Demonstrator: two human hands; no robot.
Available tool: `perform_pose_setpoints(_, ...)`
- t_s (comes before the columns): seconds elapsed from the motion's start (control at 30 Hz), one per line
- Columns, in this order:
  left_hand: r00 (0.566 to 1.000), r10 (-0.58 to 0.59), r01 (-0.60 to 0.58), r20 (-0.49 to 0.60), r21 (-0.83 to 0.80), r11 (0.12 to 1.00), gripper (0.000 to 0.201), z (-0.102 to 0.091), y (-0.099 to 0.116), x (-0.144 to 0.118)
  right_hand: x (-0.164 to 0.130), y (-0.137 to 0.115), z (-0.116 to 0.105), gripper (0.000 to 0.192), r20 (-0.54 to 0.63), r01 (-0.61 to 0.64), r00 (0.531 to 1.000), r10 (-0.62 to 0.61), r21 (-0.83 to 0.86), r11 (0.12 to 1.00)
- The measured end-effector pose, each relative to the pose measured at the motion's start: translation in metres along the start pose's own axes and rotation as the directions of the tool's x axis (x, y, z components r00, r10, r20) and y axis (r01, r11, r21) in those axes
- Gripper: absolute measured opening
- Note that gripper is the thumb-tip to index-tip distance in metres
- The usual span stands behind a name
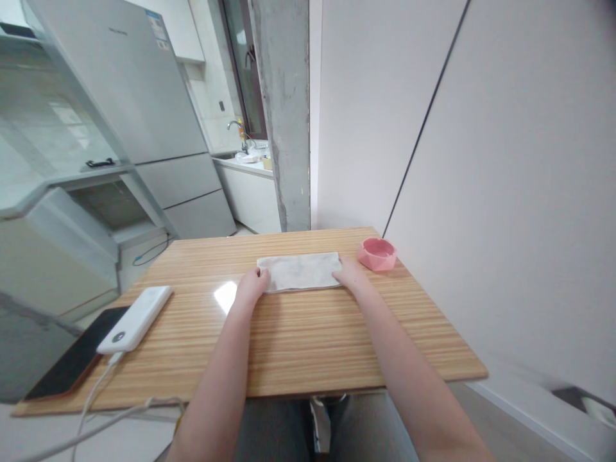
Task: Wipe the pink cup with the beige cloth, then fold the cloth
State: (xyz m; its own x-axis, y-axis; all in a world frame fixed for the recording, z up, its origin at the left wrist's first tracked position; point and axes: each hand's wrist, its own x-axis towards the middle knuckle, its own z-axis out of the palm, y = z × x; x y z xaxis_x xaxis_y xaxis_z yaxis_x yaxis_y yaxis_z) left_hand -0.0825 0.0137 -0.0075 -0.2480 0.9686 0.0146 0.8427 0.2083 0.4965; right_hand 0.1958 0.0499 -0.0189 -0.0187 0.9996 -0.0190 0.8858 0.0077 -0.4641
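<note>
Where hands meet: cloth edges.

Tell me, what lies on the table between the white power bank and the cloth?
In the head view, only bare table with a glare spot lies between the power bank and the cloth, apart from the left hand at the cloth's edge.

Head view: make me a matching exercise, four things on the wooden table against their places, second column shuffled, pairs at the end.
1. cloth
2. pink bowl
3. power bank
4. phone

A. far right corner of the table
B. left edge, dark, partly under a white thing
C. between left hand and right hand
D. left side, white, cable attached

Pairs: 1-C, 2-A, 3-D, 4-B
</note>
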Motion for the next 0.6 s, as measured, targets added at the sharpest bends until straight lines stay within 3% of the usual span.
perform_pose_setpoints(0.2, 0.997, -0.029, 0.037, -0.067, 0.123, 0.992, 0.030, -0.003, -0.004, -0.002, -0.003, 0.000, -0.002, 0.042, 0.018, -0.031, 0.999, 0.031, -0.008, 1.000)
perform_pose_setpoints(0.27, 0.998, -0.024, 0.033, -0.058, 0.170, 0.985, 0.029, -0.002, -0.005, -0.003, -0.006, -0.004, -0.003, 0.042, -0.027, -0.044, 0.999, 0.043, -0.045, 0.998)
perform_pose_setpoints(0.33, 0.999, -0.031, 0.038, -0.043, 0.184, 0.982, 0.034, 0.000, -0.005, -0.004, -0.009, -0.010, -0.002, 0.042, -0.102, -0.001, 0.995, -0.010, -0.106, 0.994)
perform_pose_setpoints(0.4, 0.998, -0.052, 0.058, -0.040, 0.193, 0.979, 0.038, 0.002, -0.004, -0.004, -0.012, -0.017, 0.002, 0.043, -0.120, 0.128, 0.982, -0.147, -0.157, 0.979)
perform_pose_setpoints(0.5, 0.997, -0.059, 0.066, -0.040, 0.214, 0.975, 0.032, 0.002, -0.005, -0.003, -0.012, -0.023, 0.014, 0.056, 0.006, 0.230, 0.973, -0.233, -0.171, 0.958)
perform_pose_setpoints(0.6, 0.998, -0.057, 0.065, -0.042, 0.220, 0.973, 0.022, 0.000, -0.006, -0.003, -0.011, -0.023, 0.024, 0.071, 0.074, 0.133, 0.990, -0.121, -0.190, 0.973)
